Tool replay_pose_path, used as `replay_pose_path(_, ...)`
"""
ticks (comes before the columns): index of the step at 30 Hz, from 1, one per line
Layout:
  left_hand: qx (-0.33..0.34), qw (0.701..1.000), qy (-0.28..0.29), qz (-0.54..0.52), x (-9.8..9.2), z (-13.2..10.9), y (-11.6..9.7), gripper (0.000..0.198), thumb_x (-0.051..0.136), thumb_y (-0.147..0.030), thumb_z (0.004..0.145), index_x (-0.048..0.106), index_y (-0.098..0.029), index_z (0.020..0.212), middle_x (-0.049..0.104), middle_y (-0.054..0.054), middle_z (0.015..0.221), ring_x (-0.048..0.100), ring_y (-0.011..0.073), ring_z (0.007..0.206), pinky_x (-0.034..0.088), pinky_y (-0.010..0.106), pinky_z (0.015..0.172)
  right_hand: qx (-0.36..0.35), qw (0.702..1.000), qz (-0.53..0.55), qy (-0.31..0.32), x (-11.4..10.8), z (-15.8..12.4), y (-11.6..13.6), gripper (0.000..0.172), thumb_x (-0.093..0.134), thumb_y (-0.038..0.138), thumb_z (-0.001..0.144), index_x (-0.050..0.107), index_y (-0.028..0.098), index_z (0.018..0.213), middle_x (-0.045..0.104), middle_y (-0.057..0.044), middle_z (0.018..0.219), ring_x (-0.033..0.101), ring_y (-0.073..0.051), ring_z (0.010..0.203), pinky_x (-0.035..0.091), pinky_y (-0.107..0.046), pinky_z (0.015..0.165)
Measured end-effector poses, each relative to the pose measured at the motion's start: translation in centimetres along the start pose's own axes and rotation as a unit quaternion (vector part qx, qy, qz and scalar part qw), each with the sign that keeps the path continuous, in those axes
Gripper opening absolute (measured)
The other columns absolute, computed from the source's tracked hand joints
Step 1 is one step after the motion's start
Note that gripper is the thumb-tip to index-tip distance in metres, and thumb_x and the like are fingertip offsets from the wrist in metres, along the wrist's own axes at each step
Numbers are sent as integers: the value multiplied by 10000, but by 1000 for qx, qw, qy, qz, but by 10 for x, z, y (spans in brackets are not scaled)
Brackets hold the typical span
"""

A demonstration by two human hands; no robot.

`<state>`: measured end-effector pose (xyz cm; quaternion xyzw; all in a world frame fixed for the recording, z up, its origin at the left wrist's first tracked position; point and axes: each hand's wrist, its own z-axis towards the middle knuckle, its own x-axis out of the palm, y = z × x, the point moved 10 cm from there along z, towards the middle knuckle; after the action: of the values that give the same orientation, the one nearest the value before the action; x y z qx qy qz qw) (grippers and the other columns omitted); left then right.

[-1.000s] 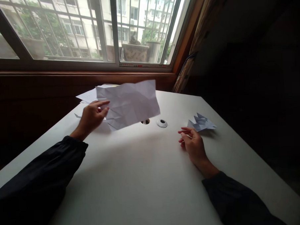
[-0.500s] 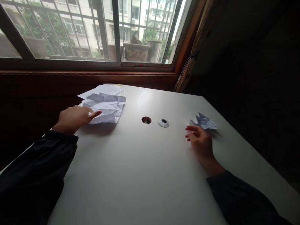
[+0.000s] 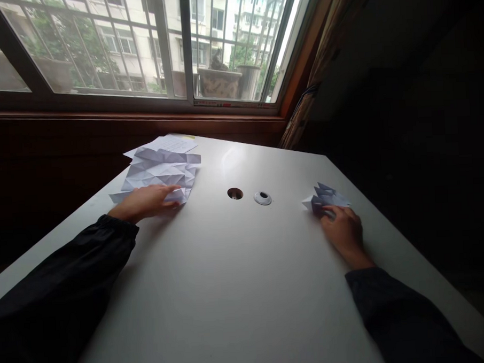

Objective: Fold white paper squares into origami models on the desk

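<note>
Framing the near surface: the left sleeve (image 3: 70, 285) and the right sleeve (image 3: 403, 308), both dark, lie to either side on the near side of the hole (image 3: 235, 193).
Surface: white (image 3: 230, 289), running from well this side of the hole to a far edge beyond it.
Right hand: bent (image 3: 343, 230), to the right of the hole and a little nearer than it; its fingers are drawn narrow at the near side of the folded paper, but I cannot tell whether they grip it.
Left hand: palm down (image 3: 148, 200), left of the hole, at the near edge of the creased paper; thumb and forefinger are slightly apart there, and I cannot tell whether they pinch it.
Folded paper: pointed and pleated (image 3: 328, 195), well to the right of the hole, partly behind the right hand's fingers.
Cap: round and pale with a dark opening (image 3: 262, 198), just right of the hole.
Creased paper: rumpled with many fold lines (image 3: 161, 171), left of the hole and reaching beyond it.
Printed sheet: flat (image 3: 178, 145), beyond the creased paper, to the far left of the hole.
Curtain: patterned (image 3: 299, 115), beyond the hole and to its right.
Window: barred (image 3: 187, 50), beyond the hole, with a flowerpot (image 3: 217, 85) outside.
</note>
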<state>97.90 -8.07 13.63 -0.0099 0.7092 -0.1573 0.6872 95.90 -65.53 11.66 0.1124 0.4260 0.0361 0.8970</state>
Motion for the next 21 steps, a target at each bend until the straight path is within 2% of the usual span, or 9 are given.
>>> replay_pose_path(3, 14, 1000, 19, 21, 1, -3, -5, 573, 664, -562, 797, 650, -339, 1325, 713, 109, 1236, 668, 351, 1054, 476, 410, 887, -15, 1000, -10, -23, -6, 3, 2, 385, 562, 237, 791, 741, 203, 1130, 631, -147, 1066, 588, -312, 1001, 455, -464, 943)
replay_pose_path(7, 28, 997, 1, 77, -6, -6, -16, 429, 560, -470, 869, 712, -305, 1235, 742, 135, 1108, 683, 347, 959, 488, 413, 844, -36, 999, -4, -38, -14, 4, 10, 395, 575, 263, 810, 735, 206, 1167, 611, -155, 1104, 588, -318, 1032, 462, -465, 950)
replay_pose_path(10, 29, 995, -6, 96, -8, -6, -25, 395, 500, -381, 891, 744, -284, 1187, 748, 139, 997, 688, 322, 881, 489, 397, 825, -72, 997, 32, -18, -13, 3, 29, 408, 582, 291, 842, 704, 190, 1218, 645, -135, 1064, 618, -282, 947, 484, -427, 927)
replay_pose_path(13, 30, 996, -10, 87, -8, -8, -27, 438, 493, -320, 887, 713, -296, 1265, 748, 138, 993, 691, 319, 878, 489, 399, 835, -106, 993, 49, 27, -4, -1, 50, 443, 575, 318, 887, 640, 203, 1310, 702, -83, 938, 640, -260, 850, 492, -408, 885)
replay_pose_path(15, 26, 997, -12, 77, -6, -8, -24, 446, 483, -294, 897, 704, -295, 1284, 748, 148, 1020, 696, 328, 895, 489, 413, 850, -116, 991, 49, 50, 3, -3, 58, 385, 596, 348, 888, 665, 204, 1238, 722, -69, 883, 651, -269, 831, 492, -411, 864)
replay_pose_path(17, 38, 997, -9, 63, -4, -7, -25, 471, 481, -258, 902, 673, -300, 1329, 745, 149, 1080, 701, 335, 937, 491, 433, 876, -110, 991, 52, 55, 5, -4, 59, 283, 620, 381, 882, 698, 197, 1083, 728, -75, 862, 659, -278, 817, 494, -410, 835)
replay_pose_path(19, 99, 994, -18, 45, -3, -7, -42, 527, 515, -222, 884, 615, -304, 1395, 710, 137, 1229, 676, 342, 1075, 482, 455, 950, -105, 991, 60, 49, 2, -6, 60, 223, 626, 403, 889, 692, 198, 948, 720, -85, 841, 661, -283, 808, 495, -410, 816)
replay_pose_path(21, 183, 981, -59, 22, -7, -11, -75, 557, 557, -209, 874, 579, -297, 1424, 627, 108, 1392, 588, 337, 1254, 438, 476, 1059, -117, 988, 85, 47, -4, -10, 71, 205, 625, 406, 900, 671, 207, 886, 711, -93, 854, 661, -290, 826, 497, -419, 826)
